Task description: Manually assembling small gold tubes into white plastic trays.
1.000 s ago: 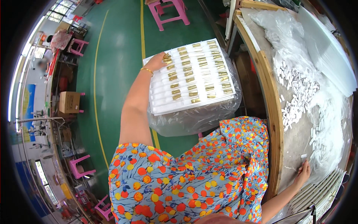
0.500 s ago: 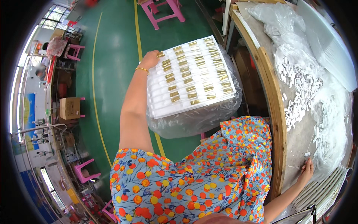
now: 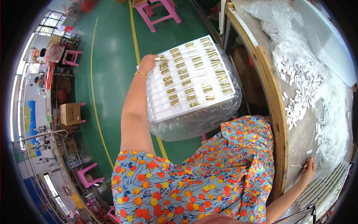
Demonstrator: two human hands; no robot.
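Note:
My left hand (image 3: 148,63) reaches over the upper left edge of a white slotted tray (image 3: 156,108). Its fingers pinch a small gold-coloured tube (image 3: 164,59) with a white end. Several similar gold tubes lie in spaced columns across the tray, some slots holding none. Beneath the tray, a clear plastic bag (image 3: 182,128) spreads out. On the worktable at right, my right hand (image 3: 308,170) rests with its fingers curled together. A small white piece (image 3: 309,152) is just beyond those fingertips. Whatever lies between the right fingers, if anything, is too small to make out.
The worktable has a wooden edge (image 3: 274,112). On it lie a heap of small white pieces (image 3: 298,89), crumpled clear plastic (image 3: 285,22) and stacked panels (image 3: 320,198). A pink stool (image 3: 164,16) stands on the green floor. A cardboard box (image 3: 70,114) is farther left.
My left hand has drawn slightly left and down; the gold tube's white end now shows between the fingers. The right hand has stayed nearly still. The view has shifted a little.

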